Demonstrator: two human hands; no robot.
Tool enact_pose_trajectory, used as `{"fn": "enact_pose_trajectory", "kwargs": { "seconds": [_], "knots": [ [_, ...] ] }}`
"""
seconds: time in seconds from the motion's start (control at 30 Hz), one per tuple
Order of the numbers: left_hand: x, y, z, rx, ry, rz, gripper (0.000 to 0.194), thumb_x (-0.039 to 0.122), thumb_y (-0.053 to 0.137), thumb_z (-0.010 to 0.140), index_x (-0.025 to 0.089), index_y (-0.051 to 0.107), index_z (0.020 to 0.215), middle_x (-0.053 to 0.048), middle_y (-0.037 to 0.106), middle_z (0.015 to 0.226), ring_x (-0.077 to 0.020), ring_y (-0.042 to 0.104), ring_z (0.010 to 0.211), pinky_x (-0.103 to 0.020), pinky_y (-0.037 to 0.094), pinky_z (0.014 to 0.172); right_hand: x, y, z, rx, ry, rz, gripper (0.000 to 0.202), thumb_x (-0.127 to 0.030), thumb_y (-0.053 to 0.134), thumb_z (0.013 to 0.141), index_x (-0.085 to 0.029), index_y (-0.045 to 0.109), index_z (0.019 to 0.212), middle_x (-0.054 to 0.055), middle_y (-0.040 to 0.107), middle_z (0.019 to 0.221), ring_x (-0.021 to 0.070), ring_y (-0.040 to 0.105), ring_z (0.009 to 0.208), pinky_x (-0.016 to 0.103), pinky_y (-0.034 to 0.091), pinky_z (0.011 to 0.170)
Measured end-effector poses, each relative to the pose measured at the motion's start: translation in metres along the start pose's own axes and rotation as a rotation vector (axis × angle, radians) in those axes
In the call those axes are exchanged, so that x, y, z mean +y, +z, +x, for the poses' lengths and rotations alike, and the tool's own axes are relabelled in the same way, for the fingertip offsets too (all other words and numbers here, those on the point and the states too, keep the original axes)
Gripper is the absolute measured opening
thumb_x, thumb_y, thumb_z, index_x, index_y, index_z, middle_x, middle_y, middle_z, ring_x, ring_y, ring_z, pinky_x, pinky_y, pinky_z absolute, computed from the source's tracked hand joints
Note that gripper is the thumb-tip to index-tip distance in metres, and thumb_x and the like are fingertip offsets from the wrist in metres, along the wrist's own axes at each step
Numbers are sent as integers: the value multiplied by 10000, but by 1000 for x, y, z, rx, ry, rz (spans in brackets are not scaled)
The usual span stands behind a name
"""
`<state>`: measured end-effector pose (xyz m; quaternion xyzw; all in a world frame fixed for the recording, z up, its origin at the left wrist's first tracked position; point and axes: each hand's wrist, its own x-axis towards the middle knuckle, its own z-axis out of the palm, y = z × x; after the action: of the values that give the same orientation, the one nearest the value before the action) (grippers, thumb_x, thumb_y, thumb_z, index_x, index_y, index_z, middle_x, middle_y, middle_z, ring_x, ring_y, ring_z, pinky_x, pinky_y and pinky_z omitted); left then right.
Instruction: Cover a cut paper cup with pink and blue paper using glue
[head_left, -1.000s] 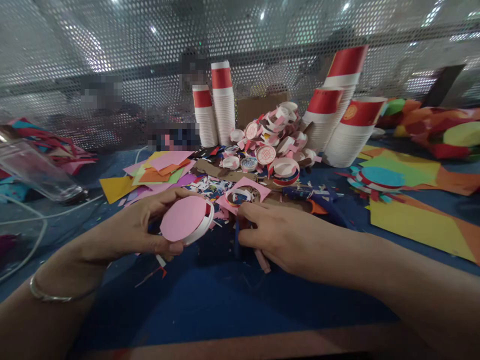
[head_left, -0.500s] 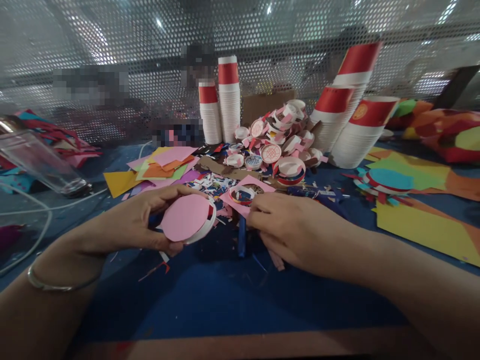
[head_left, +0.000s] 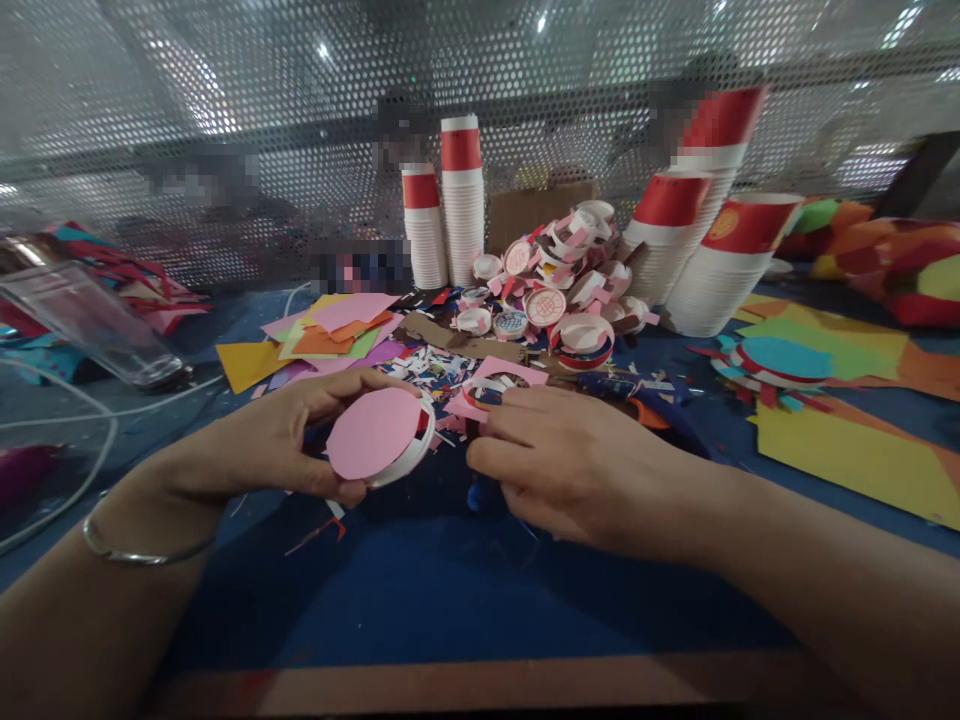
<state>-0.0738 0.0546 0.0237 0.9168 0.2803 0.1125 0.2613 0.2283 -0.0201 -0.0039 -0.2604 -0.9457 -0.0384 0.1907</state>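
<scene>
Holding a pink-topped, round white paper piece (head_left: 373,435) left of centre between left hand's (head_left: 277,445) thumb and fingers, with right hand (head_left: 570,460) curled near centre, grip unclear, by a cut pink paper sheet (head_left: 527,373).

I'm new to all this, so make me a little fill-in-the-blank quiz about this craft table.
The left hand holds a round piece whose flat face is ____. The top cups on the stacks are white and ____. The metal bracelet is on the ____ wrist. The blue-topped disc lies toward the picture's ____ side.
Missing words: pink; red; left; right.
</scene>
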Motion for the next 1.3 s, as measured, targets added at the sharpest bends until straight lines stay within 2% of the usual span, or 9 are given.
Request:
{"fn": "enact_pose_trajectory", "kwargs": {
  "seconds": [0.1, 0.23, 0.37, 0.5, 0.57, 0.77, 0.97, 1.17, 1.3],
  "knots": [
    [-2, -1, -1, -10, 15, -8, 769, 273, 868, 734, 218, 530, 1423, -88, 654, 1282, -224, 675, 1053, -272, 570, 827, -1, -9, -3, 240, 96, 206, 148, -115, 594, 896, -148, 638, 1034, 61, 669, 919, 188, 592, 826, 330, 478, 746],
    [0, 0, 1, -14, 45, -57, 738, 264, 887, 724, 247, 551, 1381, -77, 661, 1273, -221, 673, 1080, -262, 572, 832, -3, -19, -6, 515, 285, 424, 118, -128, 629, 880, -163, 618, 992, 4, 624, 846, 119, 565, 696, 262, 490, 642],
    [-2, 0, 3, -13, 68, -51, 767, 277, 906, 704, 257, 548, 1381, -79, 670, 1253, -215, 686, 1044, -241, 577, 783, -10, -22, -8, 651, 380, 530, 91, -170, 660, 893, -201, 641, 976, 1, 602, 863, 117, 563, 694, 258, 523, 612],
    [-2, 0, 1, 22, 88, -12, 807, 285, 925, 674, 255, 555, 1391, -88, 656, 1279, -233, 671, 1099, -255, 584, 826, -21, -24, -10, 735, 438, 494, 137, -188, 699, 877, -267, 654, 980, 20, 631, 968, 173, 634, 801, 311, 569, 646],
    [1, 0, 1, 25, 88, -24, 780, 253, 908, 693, 252, 552, 1387, -88, 654, 1288, -234, 663, 1125, -277, 581, 877, -25, -27, -11, 742, 442, 483, 153, -194, 705, 874, -278, 646, 987, 22, 646, 989, 187, 656, 818, 326, 581, 657],
    [8, 3, 4, 18, 68, -75, 748, 169, 868, 717, 222, 542, 1388, -118, 647, 1301, -254, 652, 1156, -337, 573, 936, -28, -30, -8, 622, 391, 502, 186, -153, 692, 865, -275, 612, 980, 1, 690, 917, 169, 663, 712, 335, 580, 645],
    [7, 7, 1, 11, 17, -109, 756, 138, 853, 729, 285, 538, 1400, -69, 638, 1325, -225, 647, 1159, -284, 555, 928, -28, -24, -6, 591, 325, 530, 230, -92, 671, 878, -268, 579, 994, -54, 710, 894, 104, 686, 704, 268, 588, 709],
    [11, 9, -1, 26, 12, -63, 736, 146, 841, 727, 247, 548, 1395, -79, 650, 1305, -222, 650, 1121, -271, 549, 906, -27, -25, -7, 523, 266, 364, 115, -158, 636, 910, -225, 614, 1001, 10, 738, 929, 146, 700, 813, 289, 581, 775],
    [12, 10, -1, 45, 15, -54, 737, 162, 847, 719, 264, 561, 1390, -64, 663, 1292, -215, 660, 1095, -261, 551, 880, -26, -26, -7, 482, 251, 224, 150, -139, 612, 912, -178, 657, 1050, 36, 737, 947, 143, 689, 803, 264, 574, 792]
  ]
}}
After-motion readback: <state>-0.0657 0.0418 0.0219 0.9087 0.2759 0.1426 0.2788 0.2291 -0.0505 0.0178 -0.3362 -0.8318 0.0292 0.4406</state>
